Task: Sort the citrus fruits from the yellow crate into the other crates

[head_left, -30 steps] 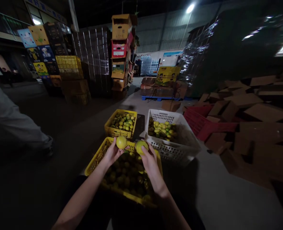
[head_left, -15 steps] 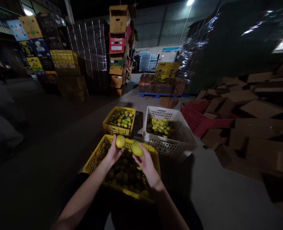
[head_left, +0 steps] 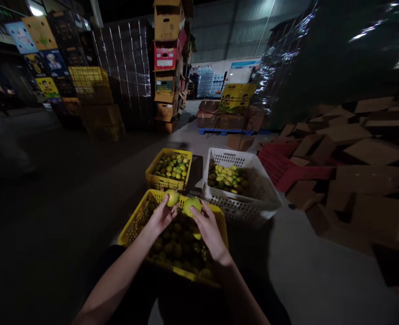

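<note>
Each grip is grasping one fruit: the left hand (head_left: 161, 218) holds a yellow-green citrus fruit (head_left: 172, 197), the right hand (head_left: 208, 225) a slightly greener citrus fruit (head_left: 192, 207). Both are close together above the front yellow crate (head_left: 135, 225), whose citrus lies in shadow. Beyond it, a smaller-looking yellow crate (head_left: 164, 183) and a white crate (head_left: 235, 205) also hold citrus. Farther right, a red crate (head_left: 276, 166) sits beside heaped cardboard boxes (head_left: 375, 185).
</note>
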`<state>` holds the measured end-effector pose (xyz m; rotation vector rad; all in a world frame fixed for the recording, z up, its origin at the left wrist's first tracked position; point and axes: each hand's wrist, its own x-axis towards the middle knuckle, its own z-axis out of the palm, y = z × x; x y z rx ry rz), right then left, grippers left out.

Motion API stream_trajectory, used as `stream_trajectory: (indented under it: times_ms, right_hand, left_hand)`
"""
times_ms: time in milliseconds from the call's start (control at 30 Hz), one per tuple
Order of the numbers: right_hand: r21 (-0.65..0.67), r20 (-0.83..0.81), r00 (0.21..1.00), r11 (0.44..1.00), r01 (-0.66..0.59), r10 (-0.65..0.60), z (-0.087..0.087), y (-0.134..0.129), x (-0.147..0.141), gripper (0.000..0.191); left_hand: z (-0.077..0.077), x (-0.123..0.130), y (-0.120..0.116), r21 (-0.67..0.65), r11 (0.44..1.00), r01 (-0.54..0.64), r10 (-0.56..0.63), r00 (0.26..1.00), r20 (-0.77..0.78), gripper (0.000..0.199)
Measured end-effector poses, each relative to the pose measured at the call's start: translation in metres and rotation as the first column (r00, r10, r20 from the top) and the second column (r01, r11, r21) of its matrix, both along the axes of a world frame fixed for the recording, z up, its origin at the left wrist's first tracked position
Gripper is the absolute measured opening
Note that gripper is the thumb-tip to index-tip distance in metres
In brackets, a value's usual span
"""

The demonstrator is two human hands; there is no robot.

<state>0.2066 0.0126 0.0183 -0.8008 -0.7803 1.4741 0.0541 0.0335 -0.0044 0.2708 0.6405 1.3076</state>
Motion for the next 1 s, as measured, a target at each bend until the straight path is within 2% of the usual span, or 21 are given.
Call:
stream_trajectory:
  times_ms: [167,300,467,667,833,1000]
  right_hand:
    - [0.106,0.069,0.997,0.994,0.038,-0.046,-0.011,0.007,0.002,0.045]
    - [0.151,0.09,0.995,0.988,0.025,-0.039,-0.011,0.007,0.003,0.041]
    - [0.086,-0.008,0.999,0.996,0.031,-0.031,-0.008,0.005,0.001,0.05]
    - [0.085,-0.104,0.993,0.995,-0.046,0.055,-0.007,0.002,0.006,0.024]
    - [-0.08,-0.26,0.963,0.992,-0.098,0.075,-0.012,0.008,0.008,0.018]
    - [-0.138,-0.371,0.926,0.982,-0.132,0.073,-0.014,0.015,0.012,0.018]
  left_hand:
    - [-0.002,-0.003,-0.001,0.091,0.994,-0.065,0.068,0.997,-0.032,0.016]
    - [0.003,-0.003,-0.003,0.094,0.995,-0.039,0.044,0.998,-0.048,0.02]
    - [0.005,-0.005,-0.003,0.129,0.992,0.002,0.019,0.987,-0.161,0.028]
    - [0.004,-0.006,-0.005,0.2,0.979,0.043,0.006,0.971,-0.239,0.028]
    - [0.009,-0.007,-0.006,0.152,0.987,0.046,-0.024,0.989,-0.143,0.021]
    - [0.019,-0.009,-0.008,0.066,0.995,0.081,-0.079,0.996,-0.031,0.024]
